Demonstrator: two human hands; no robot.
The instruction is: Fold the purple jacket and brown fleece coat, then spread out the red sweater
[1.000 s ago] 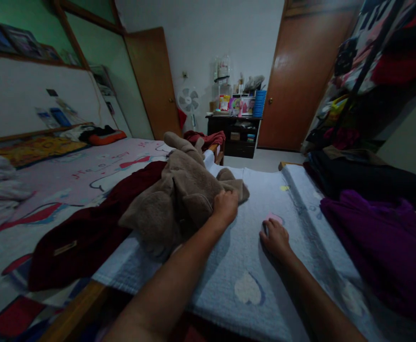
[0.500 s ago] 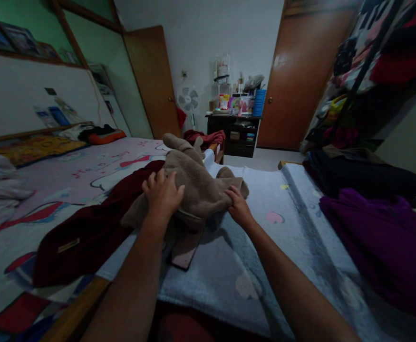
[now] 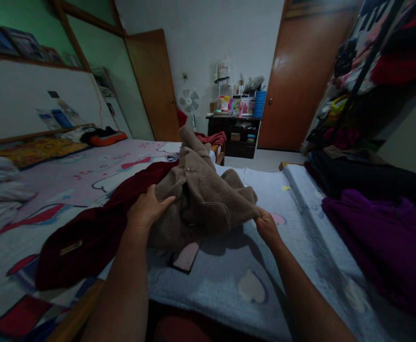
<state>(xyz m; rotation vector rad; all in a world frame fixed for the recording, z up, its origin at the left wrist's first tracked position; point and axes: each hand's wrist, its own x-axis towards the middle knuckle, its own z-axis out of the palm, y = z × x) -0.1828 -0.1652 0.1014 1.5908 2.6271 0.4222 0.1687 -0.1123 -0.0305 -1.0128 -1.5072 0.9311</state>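
Note:
A brown fleecy garment (image 3: 211, 190) lies bunched over the blue blanket (image 3: 225, 280), with a small shiny button near its upper middle. My left hand (image 3: 149, 209) grips its left side, thumb on top and the other fingers partly hidden by cloth. At the garment's right corner, my right hand (image 3: 266, 225) pinches the edge and pulls it taut. A flat pink object with a dark rim (image 3: 185, 256) sticks out from under the front. Beside my left forearm lies a dark red garment (image 3: 82, 237).
A purple garment (image 3: 379, 242) and folded dark clothes (image 3: 364, 173) lie at the right. A wooden edge (image 3: 75, 313) runs at lower left. Further back stand a dark cabinet (image 3: 231, 147) and a fan (image 3: 189, 102).
My right hand has moved right and slightly down, stretching the garment's corner. My left hand has shifted left and down. The garment is spread wider, showing its button and a dark fold.

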